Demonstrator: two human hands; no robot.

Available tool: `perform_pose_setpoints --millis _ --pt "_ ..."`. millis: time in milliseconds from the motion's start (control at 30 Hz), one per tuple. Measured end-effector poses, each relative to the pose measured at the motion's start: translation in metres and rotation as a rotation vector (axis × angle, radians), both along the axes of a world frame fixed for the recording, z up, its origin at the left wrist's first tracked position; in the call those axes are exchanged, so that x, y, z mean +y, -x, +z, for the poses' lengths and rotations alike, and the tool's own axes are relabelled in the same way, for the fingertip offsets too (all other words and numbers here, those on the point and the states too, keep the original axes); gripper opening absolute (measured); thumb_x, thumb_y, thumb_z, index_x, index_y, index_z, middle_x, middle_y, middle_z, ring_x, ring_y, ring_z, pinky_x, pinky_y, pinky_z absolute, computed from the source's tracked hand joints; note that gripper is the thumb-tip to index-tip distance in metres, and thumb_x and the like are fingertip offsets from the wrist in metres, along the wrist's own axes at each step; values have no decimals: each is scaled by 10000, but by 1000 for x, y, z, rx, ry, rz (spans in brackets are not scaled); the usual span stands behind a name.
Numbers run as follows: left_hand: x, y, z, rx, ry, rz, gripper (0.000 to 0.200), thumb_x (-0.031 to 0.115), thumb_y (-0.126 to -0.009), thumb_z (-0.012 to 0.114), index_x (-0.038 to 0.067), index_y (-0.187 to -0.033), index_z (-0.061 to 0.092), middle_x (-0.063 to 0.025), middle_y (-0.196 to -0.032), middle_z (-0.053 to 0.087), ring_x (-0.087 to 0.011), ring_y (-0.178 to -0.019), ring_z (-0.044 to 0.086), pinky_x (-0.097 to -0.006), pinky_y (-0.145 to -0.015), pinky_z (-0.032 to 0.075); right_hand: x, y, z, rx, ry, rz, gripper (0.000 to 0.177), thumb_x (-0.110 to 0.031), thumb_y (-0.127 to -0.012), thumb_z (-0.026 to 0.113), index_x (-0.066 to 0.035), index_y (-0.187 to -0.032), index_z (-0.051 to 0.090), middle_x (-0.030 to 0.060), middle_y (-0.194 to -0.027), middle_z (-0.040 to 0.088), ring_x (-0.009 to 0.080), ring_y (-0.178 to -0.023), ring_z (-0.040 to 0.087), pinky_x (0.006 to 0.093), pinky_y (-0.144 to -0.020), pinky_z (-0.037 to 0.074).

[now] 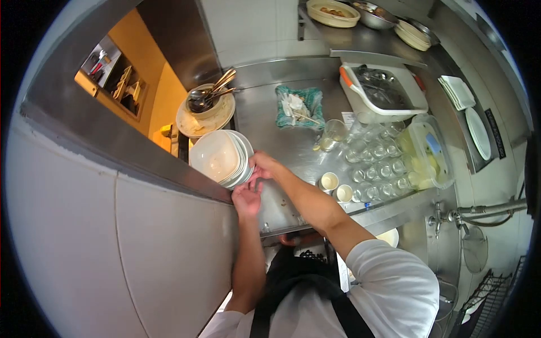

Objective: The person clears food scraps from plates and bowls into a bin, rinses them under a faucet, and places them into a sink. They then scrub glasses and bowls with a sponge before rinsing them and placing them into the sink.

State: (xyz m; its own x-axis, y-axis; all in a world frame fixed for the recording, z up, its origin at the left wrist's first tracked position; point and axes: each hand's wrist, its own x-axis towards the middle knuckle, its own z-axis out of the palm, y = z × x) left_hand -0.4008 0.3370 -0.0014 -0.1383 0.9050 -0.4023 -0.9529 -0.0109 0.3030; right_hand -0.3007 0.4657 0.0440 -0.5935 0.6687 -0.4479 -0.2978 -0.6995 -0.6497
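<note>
A stack of white bowls and plates (217, 155) sits at the left end of the steel counter, in the hatch opening, with a squarish bowl on top. My right hand (261, 164) reaches across to the stack's right edge, its fingers curled at the rims. Just below it, my left hand (247, 197) is at the stack's lower right edge, palm up and fingers apart. Whether its fingertips touch the lowest plate is hard to make out. Behind the stack, a soiled plate (189, 125) carries a bowl with several spoons (205, 101).
Several drinking glasses (377, 152) stand in rows at the right, beside two small cups (328, 181). A green net-like bundle (298, 107) lies at the back. Beyond are a white tub (366, 115) and a clear plastic container (442, 163). The hatch's wall edge (135, 172) borders my left.
</note>
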Motion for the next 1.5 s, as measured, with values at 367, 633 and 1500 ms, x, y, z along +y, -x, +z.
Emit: perform_pose_setpoints --millis 367,633,1500 --pt "-10 -8 -18 47 -105 -95 654 33 -635 514 38 -1289 521 -136 -1291 568 -317 -1240 522 -594 -1044 398 -61 -68 -25 45 149 -349 671 64 -625 441 24 -1294 414 243 -1081 574 438 -802 674 639 -670 586" --pt "-6 -31 56 187 80 80 507 378 -960 399 23 -1282 564 -126 -1299 593 -295 -1193 563 -412 -1019 448 -128 -103 5 -147 120 -523 664 54 -625 438 24 -1287 463 209 -1080 592 425 -888 663 620 -686 592" --pt "16 -12 60 1672 73 -249 363 9 -763 552 -50 -1104 660 -235 -1094 650 -333 -1031 633 -373 -894 488 -179 -141 9 -515 -68 -410 588 -36 -780 589 22 -1349 451 193 -1212 569 301 -971 641 428 -754 569"
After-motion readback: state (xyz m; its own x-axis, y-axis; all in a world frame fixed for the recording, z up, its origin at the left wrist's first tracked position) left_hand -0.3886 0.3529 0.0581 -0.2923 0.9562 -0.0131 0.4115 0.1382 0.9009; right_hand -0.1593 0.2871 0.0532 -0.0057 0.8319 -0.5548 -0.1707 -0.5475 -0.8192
